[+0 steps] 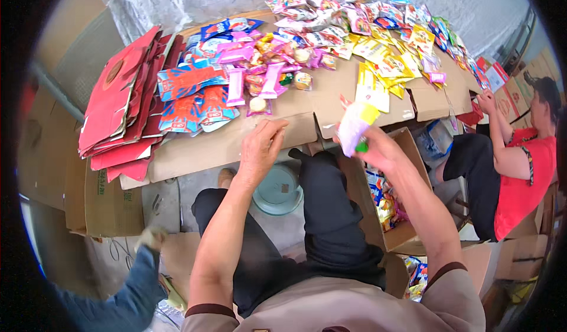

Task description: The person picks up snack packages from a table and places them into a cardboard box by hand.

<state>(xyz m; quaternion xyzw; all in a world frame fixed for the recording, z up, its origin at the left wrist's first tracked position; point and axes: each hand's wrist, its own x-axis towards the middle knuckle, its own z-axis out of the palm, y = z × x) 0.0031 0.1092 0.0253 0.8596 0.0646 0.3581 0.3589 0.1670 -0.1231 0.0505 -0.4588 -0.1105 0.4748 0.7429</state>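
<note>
My right hand (378, 148) is closed around a bunch of small snack packets (356, 126), with yellow, lilac and green wrapping showing. It is held up near the front edge of the cardboard-covered table (226, 150). My left hand (263, 148) is over that edge with its fingers curled; nothing shows in it, and its palm side is hidden. Just beyond lie a round snack in a clear wrapper (258, 106) and pink-wrapped bars (271, 81). Yellow packets (372, 90) fan out past my right hand. Red-and-blue pouches (190, 84) lie to the left.
Folded red cardboard pieces (117, 92) are stacked at the table's left end. Mixed snack packets (323, 17) are heaped along the back. An open carton (401, 239) with packets is by my right leg. A person in red (525, 168) sits right; another's blue sleeve (128, 283) reaches in left.
</note>
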